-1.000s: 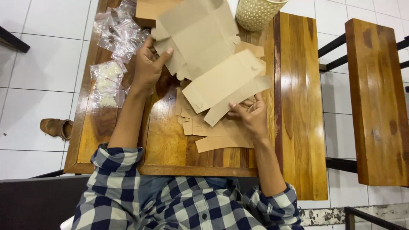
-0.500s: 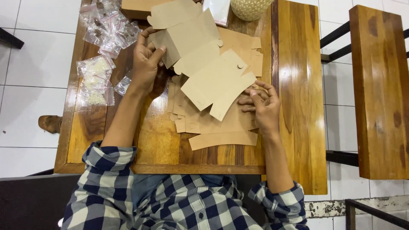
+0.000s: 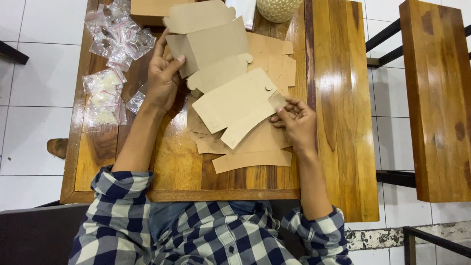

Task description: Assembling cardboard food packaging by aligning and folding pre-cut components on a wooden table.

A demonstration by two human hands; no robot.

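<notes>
My left hand (image 3: 163, 76) grips the left edge of a flat brown cardboard box blank (image 3: 221, 54) that lies tilted across the wooden table (image 3: 176, 162). My right hand (image 3: 294, 121) pinches a flap at the right end of the same blank, where a lower panel (image 3: 240, 105) fans out. Beneath it lies a loose pile of more cardboard blanks (image 3: 255, 157). Both sleeves are blue and white check.
Small clear plastic bags with white bits (image 3: 103, 98) and dark bits (image 3: 117, 34) lie at the table's left. A woven basket (image 3: 278, 7) and a brown box (image 3: 147, 10) stand at the far edge. A wooden bench (image 3: 436, 98) is to the right. A sandal (image 3: 58, 147) is on the tiled floor.
Both hands have turned the blank a little and lifted it toward the far edge. My right hand has shifted from the pile onto the blank's right flap.
</notes>
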